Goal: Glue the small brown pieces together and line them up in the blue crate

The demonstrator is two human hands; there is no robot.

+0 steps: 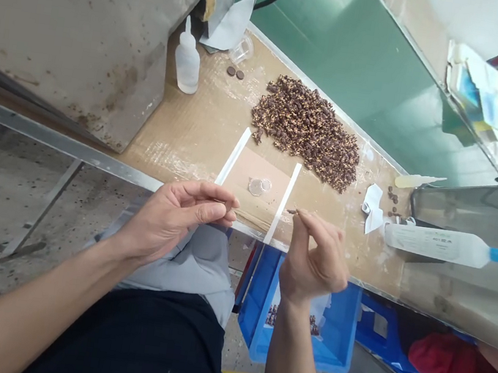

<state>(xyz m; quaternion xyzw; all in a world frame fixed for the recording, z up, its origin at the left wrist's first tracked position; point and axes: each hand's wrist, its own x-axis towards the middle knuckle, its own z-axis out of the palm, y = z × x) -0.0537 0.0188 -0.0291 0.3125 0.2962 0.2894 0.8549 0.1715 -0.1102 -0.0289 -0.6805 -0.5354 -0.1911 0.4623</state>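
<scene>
My left hand is closed in a pinch over the near edge of the bench, thumb against fingertips. Whatever it may hold is hidden. My right hand pinches a small dark piece between thumb and fingertips, too small to name exactly. Between and beyond my hands, a small clear round dish sits on a tan board flanked by two white strips. Behind it spreads a large heap of small dark brown and gold parts.
A white squeeze bottle stands at the left by two dark discs. At right lie a larger clear bottle with a blue tip and crumpled white paper. A blue crate sits below the bench edge. A person's red sleeve shows at lower right.
</scene>
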